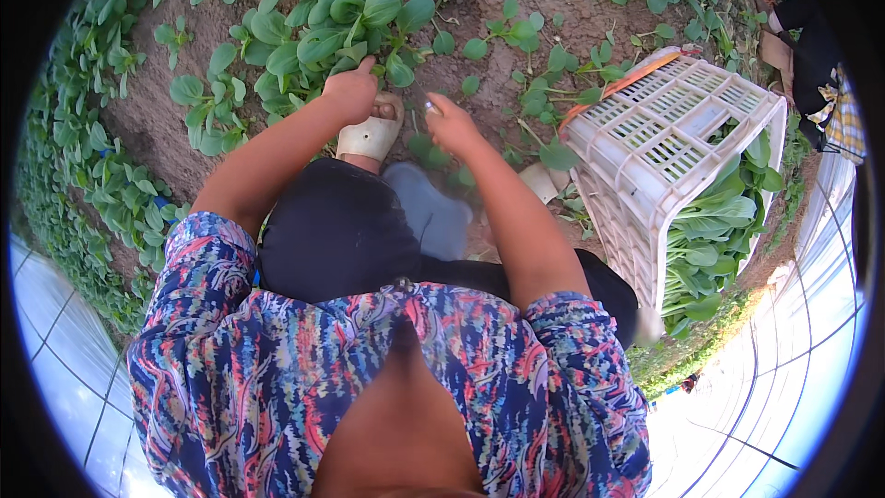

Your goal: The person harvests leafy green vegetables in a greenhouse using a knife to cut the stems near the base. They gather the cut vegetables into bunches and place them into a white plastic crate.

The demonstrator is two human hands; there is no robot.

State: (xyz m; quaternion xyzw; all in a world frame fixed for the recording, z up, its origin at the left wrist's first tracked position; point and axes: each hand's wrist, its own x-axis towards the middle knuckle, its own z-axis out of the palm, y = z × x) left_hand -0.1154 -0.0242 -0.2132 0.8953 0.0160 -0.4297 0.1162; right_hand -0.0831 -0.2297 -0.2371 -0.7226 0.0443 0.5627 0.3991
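My left hand [353,94] is closed at the base of a leafy bok choy plant [343,35], low among its leaves. The stems inside the grip are mostly hidden by the hand. Just to the right, my right hand [452,129] is closed round a small knife [430,108]. Only a metal glint and a thin, dark blade show, pointing toward the plant. A cream sandal [371,136] on my left foot sits right below my left hand.
At the right, a white plastic crate [666,149] with an orange strap [641,72] lies on its side, packed with cut bok choy [710,238]. More greens [78,143] grow at the left. A blurred grey-blue object [429,210] lies between my legs. Greenhouse film [784,350] curves along the right.
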